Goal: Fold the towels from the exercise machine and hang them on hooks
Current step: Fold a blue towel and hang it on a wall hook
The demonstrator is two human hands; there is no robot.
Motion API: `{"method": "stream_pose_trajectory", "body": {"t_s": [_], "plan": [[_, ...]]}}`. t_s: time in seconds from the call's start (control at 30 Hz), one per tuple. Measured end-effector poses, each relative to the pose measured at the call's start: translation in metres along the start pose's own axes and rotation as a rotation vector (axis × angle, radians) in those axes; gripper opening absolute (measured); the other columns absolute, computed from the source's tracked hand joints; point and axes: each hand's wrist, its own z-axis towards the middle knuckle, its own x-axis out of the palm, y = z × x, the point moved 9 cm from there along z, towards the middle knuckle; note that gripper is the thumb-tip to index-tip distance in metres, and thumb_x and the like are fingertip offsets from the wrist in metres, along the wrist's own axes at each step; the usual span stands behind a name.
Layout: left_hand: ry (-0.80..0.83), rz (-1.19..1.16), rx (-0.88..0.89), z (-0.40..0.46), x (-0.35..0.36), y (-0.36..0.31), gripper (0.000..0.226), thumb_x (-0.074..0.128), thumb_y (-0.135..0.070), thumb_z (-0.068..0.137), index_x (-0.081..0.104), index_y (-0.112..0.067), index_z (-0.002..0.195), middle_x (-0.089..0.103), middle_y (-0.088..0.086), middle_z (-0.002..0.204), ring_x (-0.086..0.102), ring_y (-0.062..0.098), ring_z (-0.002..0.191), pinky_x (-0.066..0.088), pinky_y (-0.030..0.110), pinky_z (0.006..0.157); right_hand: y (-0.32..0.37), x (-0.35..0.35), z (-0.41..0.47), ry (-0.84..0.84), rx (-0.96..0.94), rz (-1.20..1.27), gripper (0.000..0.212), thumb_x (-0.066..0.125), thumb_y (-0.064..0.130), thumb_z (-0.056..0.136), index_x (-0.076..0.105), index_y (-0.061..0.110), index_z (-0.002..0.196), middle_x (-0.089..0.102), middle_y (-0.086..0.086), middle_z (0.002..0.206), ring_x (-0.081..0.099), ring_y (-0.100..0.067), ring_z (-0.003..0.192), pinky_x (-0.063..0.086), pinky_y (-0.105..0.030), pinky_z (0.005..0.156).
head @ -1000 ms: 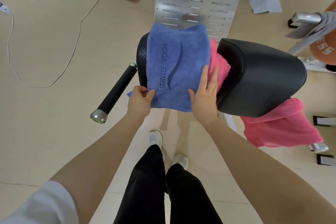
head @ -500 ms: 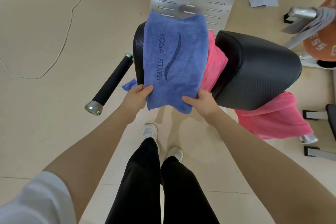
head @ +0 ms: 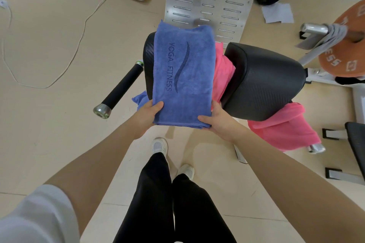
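Beige gym flooring spreads under a black padded seat (head: 262, 83), over whose near pad the folded blue towel (head: 183, 77) lies with its long axis running from six to twelve o'clock. At its near end the left hand (head: 147, 118) pinches the seven-o'clock corner and the right hand (head: 218, 122) the five-o'clock corner, thumbs on top, equally near. At three o'clock a pink towel (head: 280, 126) hangs unfolded.

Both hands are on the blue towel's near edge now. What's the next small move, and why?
Probably fold the near edge away, over the far half. The left hand and right hand pinch the near corners of the blue towel, which lies flat and long on the black pad.
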Motion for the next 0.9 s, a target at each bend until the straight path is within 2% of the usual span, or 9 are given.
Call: {"method": "stream_pose_trajectory", "body": {"t_s": [0.1, 0.2, 0.3, 0.4, 0.57, 0.67, 0.77, 0.83, 0.9], "plan": [[-0.056, -0.085, 0.048, -0.015, -0.001, -0.009, 0.038, 0.044, -0.028, 0.098, 0.042, -0.013, 0.133, 0.054, 0.005, 0.129, 0.057, 0.022, 0.11, 0.055, 0.028, 0.078, 0.023, 0.005, -0.018, -0.067, -0.163, -0.082, 0.076, 0.067, 0.007, 0.082, 0.019, 0.052, 0.12, 0.043, 0.026, 0.123, 0.052, 0.001, 0.113, 0.051, -0.014, 0.08], [-0.163, -0.121, 0.124, -0.031, -0.004, -0.023, 0.035, 0.05, -0.025, 0.095, 0.037, -0.011, 0.124, 0.049, 0.01, 0.125, 0.061, 0.019, 0.09, 0.058, 0.022, 0.062, 0.032, 0.013, -0.031, -0.109, -0.265, -0.297, 0.086, 0.076, 0.005, 0.073, 0.019, 0.026, 0.134, 0.036, 0.01, 0.13, 0.046, -0.003, 0.111, 0.043, -0.003, 0.078], [-0.247, -0.08, 0.169, -0.039, -0.007, -0.029, 0.035, 0.053, -0.024, 0.093, 0.033, -0.015, 0.121, 0.045, 0.012, 0.127, 0.059, 0.022, 0.093, 0.057, 0.021, 0.058, 0.032, 0.009, -0.034, -0.271, -0.275, -0.603, 0.055, 0.072, 0.014, 0.077, 0.04, 0.017, 0.122, 0.046, 0.0, 0.118, 0.048, -0.015, 0.102, 0.039, -0.019, 0.078], [-0.242, -0.025, 0.2, -0.045, -0.006, -0.032, 0.024, 0.05, -0.029, 0.095, 0.039, -0.017, 0.112, 0.052, 0.01, 0.117, 0.061, 0.016, 0.079, 0.056, 0.019, 0.054, 0.035, 0.005, -0.039, -0.352, -0.256, -0.583, 0.028, 0.059, 0.016, 0.084, 0.046, 0.019, 0.109, 0.054, 0.003, 0.099, 0.057, -0.023, 0.087, 0.049, -0.037, 0.076], [-0.111, -0.098, 0.083, -0.047, 0.012, -0.023, 0.019, 0.051, -0.031, 0.094, 0.054, -0.014, 0.103, 0.058, 0.004, 0.11, 0.06, 0.019, 0.091, 0.053, 0.032, 0.08, 0.045, 0.006, -0.047, -0.374, -0.322, -0.567, 0.031, 0.042, -0.004, 0.086, 0.041, 0.01, 0.114, 0.051, -0.007, 0.102, 0.05, -0.019, 0.08, 0.039, -0.014, 0.056], [-0.124, -0.089, 0.023, -0.047, 0.021, -0.017, 0.016, 0.054, -0.024, 0.093, 0.056, -0.011, 0.102, 0.059, 0.006, 0.111, 0.058, 0.023, 0.1, 0.052, 0.03, 0.08, 0.045, 0.004, -0.053, -0.445, -0.309, -0.409, 0.022, 0.037, -0.002, 0.091, 0.04, 0.011, 0.108, 0.047, -0.01, 0.095, 0.046, -0.018, 0.073, 0.041, -0.015, 0.057], [-0.251, -0.118, 0.018, -0.046, 0.013, -0.015, 0.025, 0.058, -0.027, 0.09, 0.057, -0.008, 0.107, 0.061, 0.01, 0.117, 0.06, 0.031, 0.107, 0.051, 0.045, 0.093, 0.041, 0.0, -0.055, -0.512, -0.314, -0.471, 0.024, 0.035, 0.0, 0.093, 0.039, 0.012, 0.114, 0.045, -0.009, 0.091, 0.045, -0.022, 0.076, 0.038, -0.026, 0.061], [-0.306, -0.107, 0.042, -0.048, 0.009, -0.017, 0.029, 0.061, -0.029, 0.087, 0.059, -0.006, 0.105, 0.063, 0.012, 0.115, 0.061, 0.034, 0.106, 0.049, 0.051, 0.095, 0.042, -0.003, -0.058, -0.523, -0.344, -0.453, 0.015, 0.028, 0.001, 0.094, 0.036, 0.014, 0.098, 0.04, -0.004, 0.078, 0.038, -0.014, 0.065, 0.036, -0.013, 0.047], [-0.303, -0.101, 0.091, -0.05, 0.012, -0.018, 0.025, 0.062, -0.026, 0.087, 0.059, -0.003, 0.096, 0.064, 0.015, 0.109, 0.062, 0.035, 0.102, 0.051, 0.05, 0.092, 0.04, -0.01, -0.06, -0.577, -0.333, -0.498, 0.019, 0.025, 0.001, 0.094, 0.03, 0.016, 0.086, 0.038, -0.001, 0.071, 0.037, -0.011, 0.059, 0.035, -0.01, 0.043]]}}
